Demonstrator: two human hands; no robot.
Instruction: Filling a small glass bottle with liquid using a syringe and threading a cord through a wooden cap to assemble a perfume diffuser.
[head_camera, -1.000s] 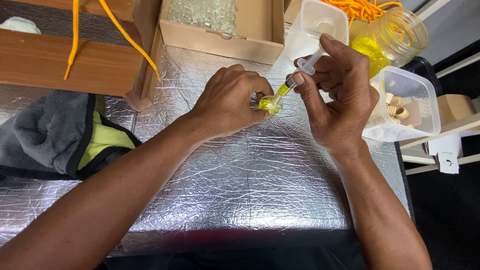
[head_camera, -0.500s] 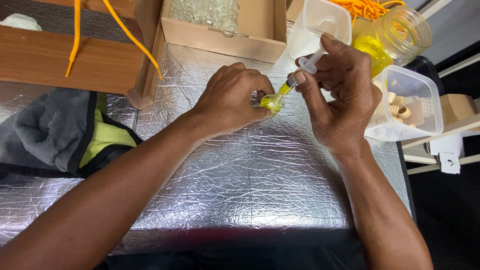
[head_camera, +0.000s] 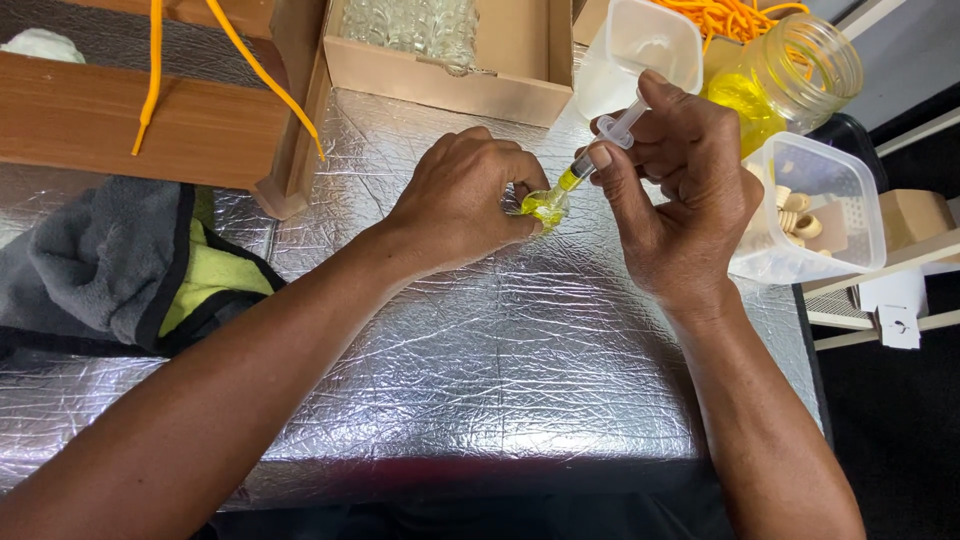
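Note:
My left hand pinches a small glass vial holding yellow liquid, steadying it on the foil-covered table. My right hand grips a clear plastic syringe at an angle, its tip pointing down into the vial's mouth. A little yellow liquid shows in the syringe's lower end. My thumb rests near the plunger end.
A cardboard box of small glass vials stands at the back. A glass jar of yellow liquid, a white tub and a clear tub with pale wooden caps lie to the right. A grey and yellow cloth lies left, below a wooden shelf.
Both hands stay in nearly the same place. The syringe remains at the vial's mouth; my right hand has shifted only slightly.

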